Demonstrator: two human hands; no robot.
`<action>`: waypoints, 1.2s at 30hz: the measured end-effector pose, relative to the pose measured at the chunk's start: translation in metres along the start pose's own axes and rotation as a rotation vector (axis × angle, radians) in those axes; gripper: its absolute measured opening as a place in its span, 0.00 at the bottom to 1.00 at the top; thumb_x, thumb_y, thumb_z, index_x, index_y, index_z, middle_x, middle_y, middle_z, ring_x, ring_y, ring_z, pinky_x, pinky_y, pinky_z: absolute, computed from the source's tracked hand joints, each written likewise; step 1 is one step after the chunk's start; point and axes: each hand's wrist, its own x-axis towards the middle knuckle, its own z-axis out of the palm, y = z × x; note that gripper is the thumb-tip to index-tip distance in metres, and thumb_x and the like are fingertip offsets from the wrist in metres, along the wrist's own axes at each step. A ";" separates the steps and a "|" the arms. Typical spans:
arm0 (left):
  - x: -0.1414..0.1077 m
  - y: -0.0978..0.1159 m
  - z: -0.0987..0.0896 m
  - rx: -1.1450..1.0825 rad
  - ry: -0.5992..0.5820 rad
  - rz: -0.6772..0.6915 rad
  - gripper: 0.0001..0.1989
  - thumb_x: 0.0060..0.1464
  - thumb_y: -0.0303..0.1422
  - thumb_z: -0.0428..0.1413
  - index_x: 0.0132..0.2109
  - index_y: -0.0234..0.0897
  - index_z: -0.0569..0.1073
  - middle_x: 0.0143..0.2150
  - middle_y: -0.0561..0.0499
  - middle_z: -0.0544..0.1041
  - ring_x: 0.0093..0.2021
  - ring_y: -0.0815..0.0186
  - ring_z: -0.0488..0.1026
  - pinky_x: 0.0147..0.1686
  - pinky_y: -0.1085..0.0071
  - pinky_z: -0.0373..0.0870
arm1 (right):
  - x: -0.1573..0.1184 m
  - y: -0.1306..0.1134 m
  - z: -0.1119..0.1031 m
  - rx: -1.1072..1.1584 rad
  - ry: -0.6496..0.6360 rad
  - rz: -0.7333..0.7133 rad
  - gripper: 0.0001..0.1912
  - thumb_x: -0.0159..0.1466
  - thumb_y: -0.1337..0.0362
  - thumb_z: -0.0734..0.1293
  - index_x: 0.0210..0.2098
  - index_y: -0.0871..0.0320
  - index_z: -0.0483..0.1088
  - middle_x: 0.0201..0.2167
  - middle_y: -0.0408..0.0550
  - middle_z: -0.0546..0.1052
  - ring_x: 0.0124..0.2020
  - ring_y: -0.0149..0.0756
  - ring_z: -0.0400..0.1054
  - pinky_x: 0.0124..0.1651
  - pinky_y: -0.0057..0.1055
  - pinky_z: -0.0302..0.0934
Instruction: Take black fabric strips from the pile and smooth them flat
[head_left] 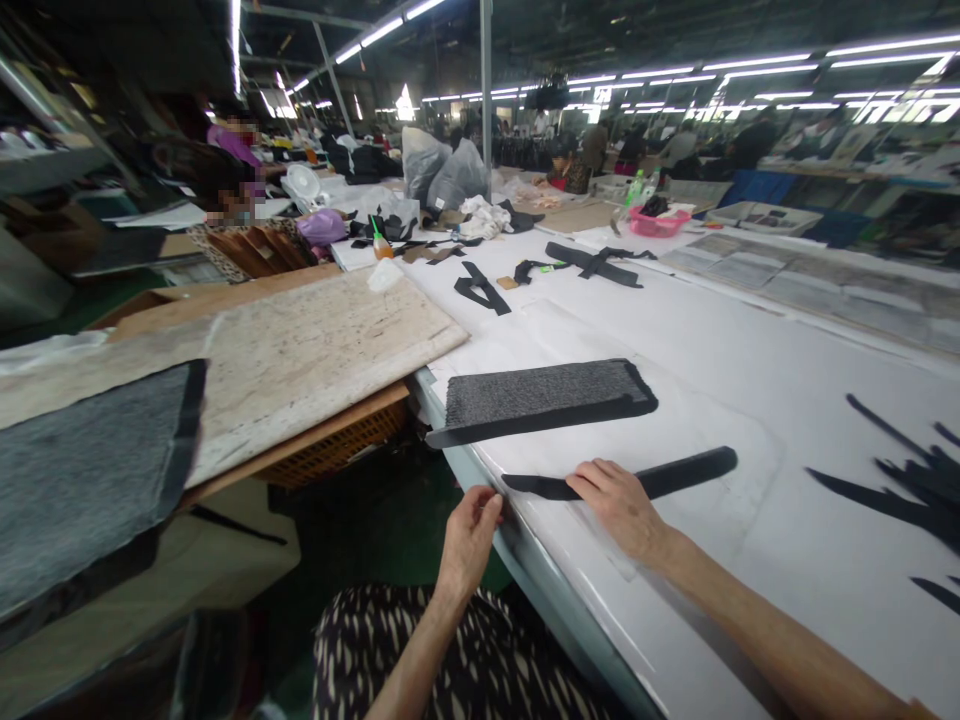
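Note:
A narrow black fabric strip [694, 470] lies on the white tabletop near its front edge. Over its left half is my right hand [622, 512], fingers together and bent down onto the strip. My left hand [471, 530] is at the table's edge, just short of the strip's left end. Its fingers are curled toward the thumb; whatever is between them cannot be made out. Beyond both hands lies a grey textured fabric panel [536, 395] with black bands along its near and right sides, its left corner overhanging the edge.
Several black strips [915, 500] fan out at the right. On the left, a pale board [322, 350] carries a larger grey panel [97, 470]. Farther back are black strip pieces [484, 290], a glue bottle [381, 242], a pink basket [660, 220] and a seated person [225, 170].

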 end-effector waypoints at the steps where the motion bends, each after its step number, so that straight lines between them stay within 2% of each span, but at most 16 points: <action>1: 0.001 -0.001 0.000 -0.014 -0.006 -0.003 0.16 0.49 0.45 0.54 0.36 0.35 0.71 0.28 0.51 0.73 0.29 0.65 0.71 0.30 0.70 0.68 | 0.002 -0.001 0.001 0.006 0.004 -0.002 0.11 0.64 0.76 0.57 0.35 0.62 0.70 0.30 0.48 0.69 0.33 0.36 0.59 0.36 0.33 0.55; 8: 0.006 -0.009 -0.002 -0.116 -0.006 -0.009 0.17 0.49 0.45 0.55 0.37 0.34 0.70 0.27 0.52 0.73 0.27 0.67 0.70 0.27 0.72 0.67 | 0.025 -0.011 0.012 -0.019 -0.046 -0.061 0.09 0.63 0.75 0.60 0.33 0.61 0.70 0.30 0.48 0.69 0.33 0.36 0.59 0.37 0.33 0.55; 15: 0.005 -0.006 -0.010 -0.377 0.012 -0.099 0.16 0.44 0.38 0.60 0.39 0.34 0.70 0.30 0.51 0.76 0.27 0.69 0.71 0.28 0.74 0.67 | 0.031 -0.013 0.018 -0.054 -0.045 -0.097 0.09 0.63 0.76 0.60 0.32 0.61 0.70 0.30 0.48 0.69 0.32 0.36 0.58 0.37 0.32 0.54; 18: 0.003 -0.001 -0.011 -0.464 -0.017 -0.143 0.17 0.45 0.44 0.60 0.34 0.32 0.72 0.30 0.48 0.76 0.26 0.68 0.72 0.27 0.73 0.67 | 0.029 -0.013 0.018 -0.057 -0.038 -0.093 0.08 0.63 0.75 0.60 0.33 0.61 0.70 0.30 0.48 0.69 0.33 0.36 0.58 0.37 0.33 0.54; 22: 0.006 0.006 -0.007 -0.397 -0.014 -0.153 0.24 0.45 0.51 0.57 0.29 0.30 0.73 0.28 0.45 0.76 0.26 0.67 0.71 0.25 0.73 0.66 | 0.029 -0.014 0.018 -0.069 -0.046 -0.091 0.09 0.63 0.75 0.60 0.33 0.61 0.70 0.30 0.48 0.69 0.33 0.36 0.58 0.37 0.32 0.54; 29: 0.020 0.011 0.001 -0.252 0.073 -0.151 0.19 0.39 0.46 0.62 0.22 0.32 0.71 0.18 0.52 0.71 0.19 0.71 0.65 0.22 0.75 0.62 | 0.030 -0.013 0.015 -0.017 -0.040 -0.083 0.07 0.62 0.75 0.61 0.33 0.62 0.70 0.30 0.48 0.69 0.33 0.36 0.59 0.37 0.32 0.55; 36: 0.021 -0.001 0.001 -0.212 0.081 -0.185 0.17 0.39 0.44 0.60 0.21 0.34 0.71 0.16 0.53 0.69 0.17 0.72 0.62 0.20 0.74 0.58 | 0.029 -0.011 0.014 0.039 -0.022 -0.059 0.10 0.64 0.74 0.59 0.33 0.61 0.70 0.31 0.48 0.69 0.33 0.35 0.59 0.38 0.32 0.55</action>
